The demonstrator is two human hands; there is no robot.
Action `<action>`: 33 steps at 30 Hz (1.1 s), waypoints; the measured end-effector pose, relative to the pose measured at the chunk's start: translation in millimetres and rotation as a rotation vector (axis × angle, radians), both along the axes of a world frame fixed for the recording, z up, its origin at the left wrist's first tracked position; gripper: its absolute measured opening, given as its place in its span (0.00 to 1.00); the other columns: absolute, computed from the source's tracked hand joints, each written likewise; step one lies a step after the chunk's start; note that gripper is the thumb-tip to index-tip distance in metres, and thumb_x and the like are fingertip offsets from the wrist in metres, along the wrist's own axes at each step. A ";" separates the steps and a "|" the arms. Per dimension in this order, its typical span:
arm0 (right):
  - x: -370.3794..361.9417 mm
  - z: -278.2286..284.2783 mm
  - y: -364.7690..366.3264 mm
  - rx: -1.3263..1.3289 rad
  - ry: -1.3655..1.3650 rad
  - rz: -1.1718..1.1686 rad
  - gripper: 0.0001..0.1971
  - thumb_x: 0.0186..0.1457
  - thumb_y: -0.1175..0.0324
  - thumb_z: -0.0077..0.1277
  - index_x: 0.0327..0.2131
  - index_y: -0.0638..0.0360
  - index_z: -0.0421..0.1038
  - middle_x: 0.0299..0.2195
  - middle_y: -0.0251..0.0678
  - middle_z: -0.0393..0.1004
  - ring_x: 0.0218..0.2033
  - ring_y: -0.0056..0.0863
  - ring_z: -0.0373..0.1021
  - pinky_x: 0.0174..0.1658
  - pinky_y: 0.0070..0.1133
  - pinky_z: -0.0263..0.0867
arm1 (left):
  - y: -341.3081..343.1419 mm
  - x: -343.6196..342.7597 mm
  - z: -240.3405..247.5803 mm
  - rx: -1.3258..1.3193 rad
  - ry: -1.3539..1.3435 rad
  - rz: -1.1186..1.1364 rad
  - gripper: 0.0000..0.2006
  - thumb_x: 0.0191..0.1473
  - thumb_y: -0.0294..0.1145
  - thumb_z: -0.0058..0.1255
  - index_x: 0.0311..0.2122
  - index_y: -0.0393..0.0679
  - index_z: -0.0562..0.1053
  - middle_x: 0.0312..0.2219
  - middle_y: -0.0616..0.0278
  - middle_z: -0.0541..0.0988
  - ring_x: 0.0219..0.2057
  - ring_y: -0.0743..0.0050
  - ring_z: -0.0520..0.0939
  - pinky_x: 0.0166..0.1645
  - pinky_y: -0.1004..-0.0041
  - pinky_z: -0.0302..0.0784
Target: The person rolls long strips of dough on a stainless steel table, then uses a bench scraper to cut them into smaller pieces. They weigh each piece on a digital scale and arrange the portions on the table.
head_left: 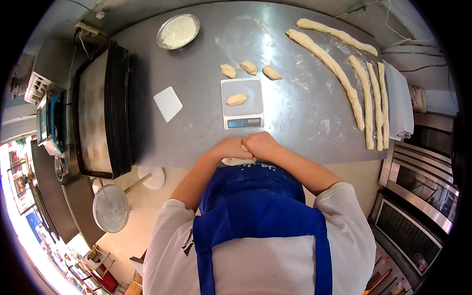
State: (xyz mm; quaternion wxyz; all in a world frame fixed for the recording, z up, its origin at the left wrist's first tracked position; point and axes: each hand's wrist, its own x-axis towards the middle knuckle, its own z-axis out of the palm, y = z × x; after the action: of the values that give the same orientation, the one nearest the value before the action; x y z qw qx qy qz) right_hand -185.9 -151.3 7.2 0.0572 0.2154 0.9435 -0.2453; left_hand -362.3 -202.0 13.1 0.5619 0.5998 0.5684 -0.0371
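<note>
Close to the table's near edge, my left hand (pixel 230 148) and my right hand (pixel 260 145) meet, both with curled fingers around a piece of dough (pixel 238 161). Part of this dough shows under the hands, next to my blue apron; the rest is hidden. Just beyond them stands a white digital kitchen scale (pixel 225 116) with its display lit. One small dough piece (pixel 237 99) lies on its plate. Behind the scale sit three more small pieces: a left one (pixel 228 71), a middle one (pixel 249 67) and a right one (pixel 272 73).
Several long dough ropes (pixel 330 63) lie on the right of the metal table (pixel 196 132). A white scraper (pixel 168 103) rests left of the scale. At the far left is a bowl of flour (pixel 178 31). Stacked black baking trays (pixel 117 108) line the left edge.
</note>
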 end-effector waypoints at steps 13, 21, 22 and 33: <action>-10.0 43.8 3.2 -0.286 -0.166 0.169 0.11 0.49 0.63 0.55 0.34 0.58 0.77 0.32 0.48 0.79 0.37 0.47 0.77 0.39 0.39 0.73 | -9.3 5.3 -10.3 0.211 0.424 -0.267 0.19 0.49 0.53 0.56 0.36 0.50 0.83 0.36 0.55 0.85 0.39 0.53 0.85 0.47 0.57 0.78; -55.0 39.8 96.2 -0.103 0.208 -0.481 0.32 0.55 0.53 0.58 0.60 0.53 0.63 0.53 0.52 0.69 0.52 0.49 0.69 0.52 0.39 0.67 | -20.6 1.2 0.8 0.299 0.287 0.222 0.30 0.44 0.47 0.66 0.50 0.46 0.69 0.46 0.49 0.76 0.50 0.52 0.76 0.53 0.58 0.71; -50.1 10.9 106.6 -0.005 0.131 -0.443 0.31 0.54 0.53 0.58 0.59 0.53 0.64 0.56 0.51 0.67 0.54 0.49 0.67 0.53 0.39 0.65 | -29.0 -3.9 -11.6 0.438 0.262 0.246 0.30 0.44 0.47 0.66 0.50 0.46 0.69 0.46 0.49 0.75 0.51 0.52 0.75 0.53 0.58 0.71; -127.9 12.5 122.0 0.060 0.334 -0.300 0.09 0.50 0.63 0.61 0.31 0.55 0.73 0.28 0.32 0.77 0.43 0.37 0.71 0.44 0.35 0.68 | -72.3 -5.3 -47.0 0.508 0.422 0.485 0.23 0.49 0.39 0.62 0.48 0.41 0.69 0.44 0.52 0.72 0.50 0.48 0.71 0.54 0.55 0.68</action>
State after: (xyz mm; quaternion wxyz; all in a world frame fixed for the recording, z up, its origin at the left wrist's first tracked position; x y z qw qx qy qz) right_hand -313.8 -29.3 19.7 -0.1431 0.3112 0.9042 -0.2552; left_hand -367.6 -274.3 -33.9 0.2592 0.5472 0.7874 0.1160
